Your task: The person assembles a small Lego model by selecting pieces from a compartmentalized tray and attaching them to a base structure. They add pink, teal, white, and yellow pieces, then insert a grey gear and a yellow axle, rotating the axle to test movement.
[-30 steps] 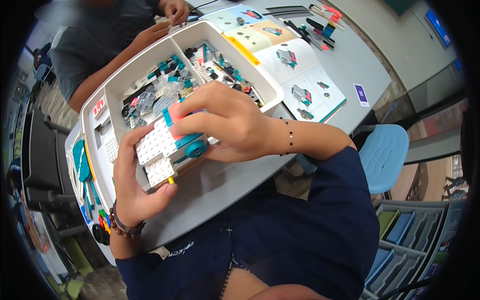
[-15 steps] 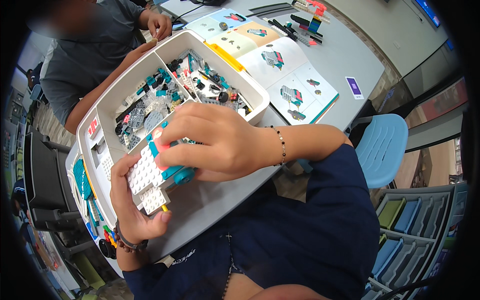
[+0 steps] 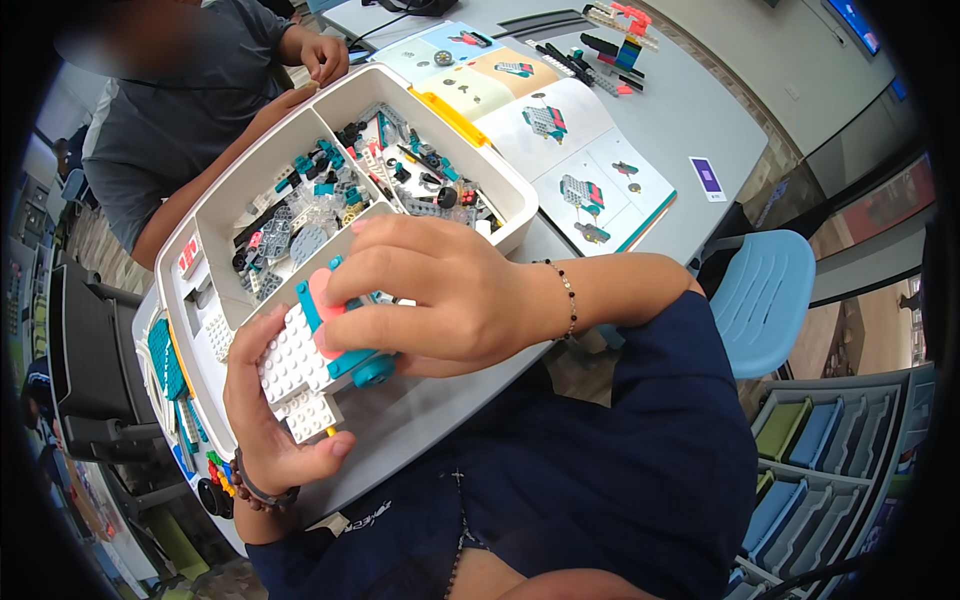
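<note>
A building-brick model (image 3: 292, 358) with white studded plates, teal edges and a coral-pink part lies between my two hands, just in front of the parts tray. My left hand (image 3: 262, 445) is wrapped round its left end, thumb by a small yellow peg at the near side. From the right, my right hand (image 3: 440, 290) closes over the teal and coral side. Its index and middle fingers press on the coral part (image 3: 326, 292), and a round teal piece (image 3: 373, 370) shows below them. The palm and fingers hide the model's far right side.
A white sorting tray (image 3: 222, 250) of loose bricks stands beyond my hands. An open instruction booklet (image 3: 600, 165) lies at its right, with another brick build (image 3: 628, 52) behind. Across the table sits a person (image 3: 175, 130), hands together. A blue chair (image 3: 768, 300) stands at the right.
The model and both hands have shifted slightly to the right. My right fingers have moved a little over the coral part, which shows more now.
</note>
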Demonstrator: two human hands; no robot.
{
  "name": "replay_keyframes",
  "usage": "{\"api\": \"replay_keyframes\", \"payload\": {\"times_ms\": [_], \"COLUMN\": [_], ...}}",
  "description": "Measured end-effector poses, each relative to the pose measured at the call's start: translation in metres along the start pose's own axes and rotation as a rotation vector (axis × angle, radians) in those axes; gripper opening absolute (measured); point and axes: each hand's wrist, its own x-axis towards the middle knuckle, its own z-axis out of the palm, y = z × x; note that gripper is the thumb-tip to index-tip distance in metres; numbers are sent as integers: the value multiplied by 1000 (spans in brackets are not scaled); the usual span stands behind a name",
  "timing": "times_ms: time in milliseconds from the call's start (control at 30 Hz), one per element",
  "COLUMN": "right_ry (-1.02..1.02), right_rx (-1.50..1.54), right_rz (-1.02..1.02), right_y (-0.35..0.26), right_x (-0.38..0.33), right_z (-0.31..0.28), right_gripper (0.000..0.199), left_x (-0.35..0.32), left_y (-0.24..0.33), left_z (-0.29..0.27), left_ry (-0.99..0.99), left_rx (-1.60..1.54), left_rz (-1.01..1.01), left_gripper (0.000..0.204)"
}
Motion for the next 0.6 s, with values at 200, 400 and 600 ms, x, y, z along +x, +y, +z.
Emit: {"api": "replay_keyframes", "payload": {"times_ms": [200, 400, 600], "right_ry": [-2, -19, -46], "right_rx": [6, 31, 46], "right_rz": [10, -25, -7], "right_y": [-5, -13, -14], "right_x": [1, 0, 1], "right_z": [0, 3, 4], "right_gripper": [38, 32, 34], "left_x": [-5, -1, 5], "left_y": [-1, 8, 13], "left_z": [4, 0, -1], "left_ry": [57, -5, -34], "left_rx": [-182, 233, 164], "left_rz": [37, 323, 315], "left_gripper": [115, 85, 71]}}
